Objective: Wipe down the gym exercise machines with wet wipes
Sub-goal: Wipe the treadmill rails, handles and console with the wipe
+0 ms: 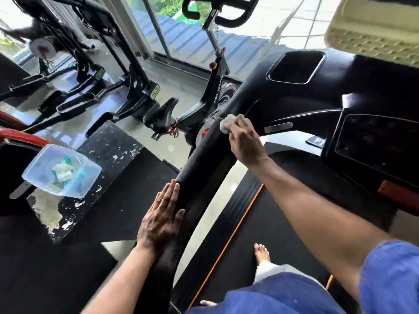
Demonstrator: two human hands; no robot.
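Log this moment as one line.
right hand: presses wipe on treadmill handrail | left hand: flat on handrail | wipe tub: open

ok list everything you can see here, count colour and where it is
treadmill: one, black, under and ahead of the person
handrail: one, black, treadmill's left side
belt: one, black with orange edge line, underfoot
wipe: one, white, on the handrail's upper end
tub: one, clear plastic with white and blue contents, left
exercise bike: one, black with red trim, beyond the handrail
window: glass panes, far wall
left hand: flat on the lower handrail
right hand: holds the wipe
foot: one in clear view, bare, on the belt
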